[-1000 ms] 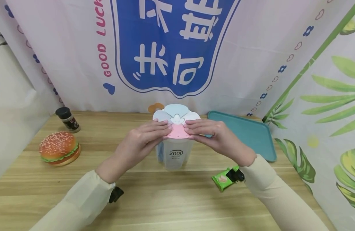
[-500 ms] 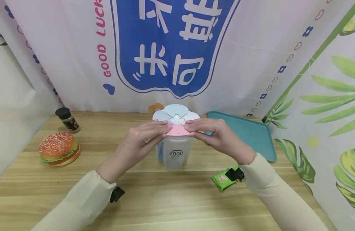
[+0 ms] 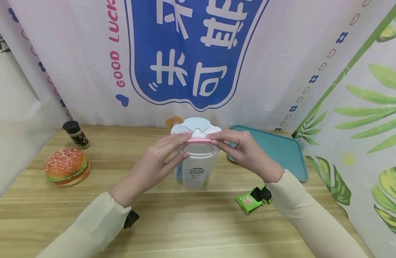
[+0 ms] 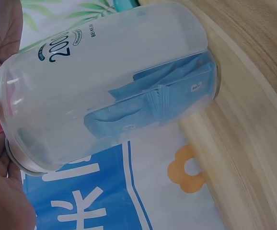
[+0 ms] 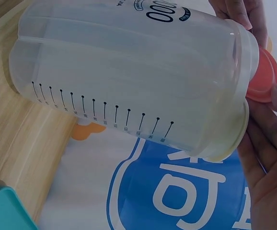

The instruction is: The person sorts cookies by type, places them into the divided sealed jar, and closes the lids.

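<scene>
A clear plastic food storage container (image 3: 196, 175), marked 2000, stands upright on the table under a petal-shaped, sectioned lid (image 3: 196, 124). Its pink flap (image 3: 199, 140) is lifted at the front, baring part of the opening. Thumb and fingers of my right hand (image 3: 246, 150) pinch the flap's right edge. My left hand (image 3: 156, 157) holds the container's rim at the left, fingers over the lid and thumb lower down. Through the wall, the left wrist view shows blue packets (image 4: 177, 91) in one compartment; the right wrist view shows the pink flap (image 5: 265, 76) tilted out from the rim.
A toy hamburger (image 3: 67, 166) and a black-capped seasoning jar (image 3: 76, 134) stand at the left. Behind my right forearm lies a teal tray (image 3: 275, 150). A green snack packet (image 3: 249, 201) is near my right wrist. A printed cloth (image 3: 198, 53) hangs behind the table.
The pink flap has swung up from its lowered position, exposing the front opening. My right hand rose slightly with it. My left thumb has moved away from the flap.
</scene>
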`<act>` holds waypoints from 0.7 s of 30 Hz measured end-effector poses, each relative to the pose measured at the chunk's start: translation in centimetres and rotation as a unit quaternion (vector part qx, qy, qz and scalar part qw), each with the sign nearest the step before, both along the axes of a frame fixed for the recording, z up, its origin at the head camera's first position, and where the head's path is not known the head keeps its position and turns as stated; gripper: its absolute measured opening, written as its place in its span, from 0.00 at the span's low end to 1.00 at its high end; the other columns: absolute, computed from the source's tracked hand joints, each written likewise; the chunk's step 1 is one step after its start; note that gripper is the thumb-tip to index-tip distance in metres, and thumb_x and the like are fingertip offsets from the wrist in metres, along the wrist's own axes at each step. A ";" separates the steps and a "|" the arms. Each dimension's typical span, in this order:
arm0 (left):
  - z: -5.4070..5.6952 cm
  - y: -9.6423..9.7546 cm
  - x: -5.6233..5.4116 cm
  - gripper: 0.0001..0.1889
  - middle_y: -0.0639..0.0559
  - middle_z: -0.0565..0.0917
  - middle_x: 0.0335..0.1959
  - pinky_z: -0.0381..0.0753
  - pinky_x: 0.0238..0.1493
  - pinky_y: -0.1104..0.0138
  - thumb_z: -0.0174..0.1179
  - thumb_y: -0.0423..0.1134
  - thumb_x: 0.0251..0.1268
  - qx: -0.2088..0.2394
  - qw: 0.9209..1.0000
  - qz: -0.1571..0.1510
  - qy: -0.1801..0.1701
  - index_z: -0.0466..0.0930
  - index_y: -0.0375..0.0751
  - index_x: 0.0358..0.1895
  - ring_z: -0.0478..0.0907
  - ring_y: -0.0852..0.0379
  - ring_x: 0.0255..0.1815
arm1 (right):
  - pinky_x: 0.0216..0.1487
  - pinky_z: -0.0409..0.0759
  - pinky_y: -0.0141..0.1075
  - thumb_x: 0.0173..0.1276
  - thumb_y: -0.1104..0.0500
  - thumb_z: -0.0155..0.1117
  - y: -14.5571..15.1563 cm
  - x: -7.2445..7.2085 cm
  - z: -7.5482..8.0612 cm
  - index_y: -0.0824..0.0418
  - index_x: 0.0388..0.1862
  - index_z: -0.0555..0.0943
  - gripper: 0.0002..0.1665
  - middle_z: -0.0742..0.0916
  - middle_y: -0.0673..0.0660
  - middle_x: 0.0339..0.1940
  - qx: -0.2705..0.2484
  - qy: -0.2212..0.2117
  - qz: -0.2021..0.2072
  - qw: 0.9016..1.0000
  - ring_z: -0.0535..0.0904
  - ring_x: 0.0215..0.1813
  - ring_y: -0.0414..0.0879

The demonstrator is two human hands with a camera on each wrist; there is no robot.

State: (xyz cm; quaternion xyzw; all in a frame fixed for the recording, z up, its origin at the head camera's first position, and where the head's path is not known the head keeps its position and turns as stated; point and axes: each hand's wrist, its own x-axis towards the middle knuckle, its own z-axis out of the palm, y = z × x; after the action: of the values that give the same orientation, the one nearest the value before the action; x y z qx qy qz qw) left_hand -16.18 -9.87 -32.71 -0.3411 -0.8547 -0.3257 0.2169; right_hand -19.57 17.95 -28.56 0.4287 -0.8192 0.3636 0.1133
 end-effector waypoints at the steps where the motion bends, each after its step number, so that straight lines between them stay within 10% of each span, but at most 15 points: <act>1: 0.0 0.0 0.0 0.35 0.49 0.79 0.74 0.79 0.73 0.48 0.70 0.40 0.70 0.000 1.000 0.001 -0.001 0.70 0.49 0.78 0.76 0.45 0.76 | 0.65 0.87 0.40 0.76 0.66 0.65 0.0 0.0 0.0 0.60 0.57 0.88 0.15 0.93 0.55 0.55 0.000 0.001 -0.003 1.000 0.89 0.60 0.47; 21: 0.0 0.3 0.3 0.40 0.47 0.76 0.76 0.78 0.74 0.48 0.67 0.40 0.73 -0.007 1.000 0.011 -0.001 0.59 0.48 0.84 0.74 0.43 0.77 | 0.62 0.89 0.46 0.80 0.59 0.62 -0.6 -0.8 1.3 0.60 0.53 0.90 0.13 0.94 0.57 0.51 -0.007 -0.090 -0.067 0.994 0.90 0.58 0.49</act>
State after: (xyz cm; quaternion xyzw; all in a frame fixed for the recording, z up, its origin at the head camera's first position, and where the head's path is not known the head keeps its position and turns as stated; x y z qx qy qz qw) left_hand -15.91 -9.53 -32.66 -0.3332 -0.8609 -0.3176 0.2166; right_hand -20.40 17.34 -27.25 0.3380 -0.8501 0.3984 0.0663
